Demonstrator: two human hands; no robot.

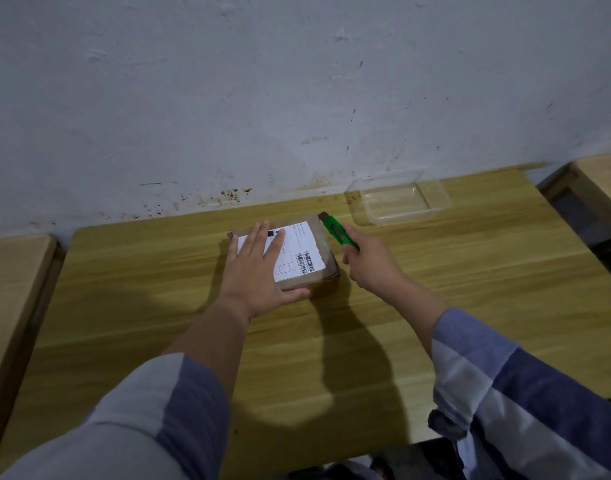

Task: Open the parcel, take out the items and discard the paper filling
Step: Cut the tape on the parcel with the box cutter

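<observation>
The parcel label's [299, 249] print is too small to read.

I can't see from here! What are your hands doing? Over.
Left hand flat on parcel. Right hand grips green cutter at parcel's far right corner. Parcel closed. Nothing blocking.

Wooden table [435, 306], light grain, fills lower frame against the wall; brown cardboard parcel [318, 244] sits centre, white label up; clear plastic container [399, 199] upper right, well apart.

Parcel [297, 258] on table [435, 306], left hand [259, 268] flat on top; utility knife [338, 233] just right; container [399, 200] behind right.
</observation>
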